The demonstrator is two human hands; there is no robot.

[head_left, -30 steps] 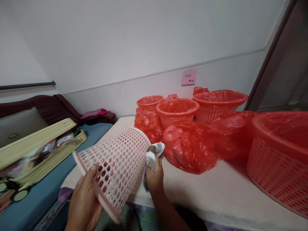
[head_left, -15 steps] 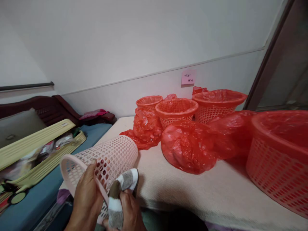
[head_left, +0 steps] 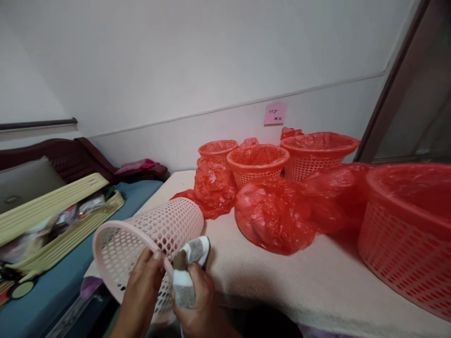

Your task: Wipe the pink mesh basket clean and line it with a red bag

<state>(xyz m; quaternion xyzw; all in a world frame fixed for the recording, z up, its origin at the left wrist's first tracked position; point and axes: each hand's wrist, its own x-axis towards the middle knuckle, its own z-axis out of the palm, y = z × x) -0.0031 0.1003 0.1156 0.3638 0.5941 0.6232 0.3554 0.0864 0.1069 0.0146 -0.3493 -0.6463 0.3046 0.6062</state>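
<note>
A pale pink perforated plastic basket (head_left: 176, 216) lies on its side at the near left edge of the table, its open mouth turned toward me. My left hand (head_left: 146, 281) grips the basket's rim, thumb on the outer edge. In my right hand (head_left: 200, 293) is a folded striped sock (head_left: 185, 286) in white, grey and brown, held against the outside of the basket close to the rim. The fingers of my right hand are partly hidden behind the sock.
Red perforated baskets (head_left: 259, 157) lined with red plastic bags stand along the wall, with a large one (head_left: 405, 253) at the right. Filled red bags (head_left: 275, 216) lie on the cream tabletop (head_left: 246, 277). A pink note (head_left: 275, 114) is on the wall. Left is a blue bed (head_left: 70, 263) with a yellow open case (head_left: 56, 206).
My left hand has shifted right and down along the rim. The basket has turned so more of its mouth shows, and the right hand with the sock has moved slightly right.
</note>
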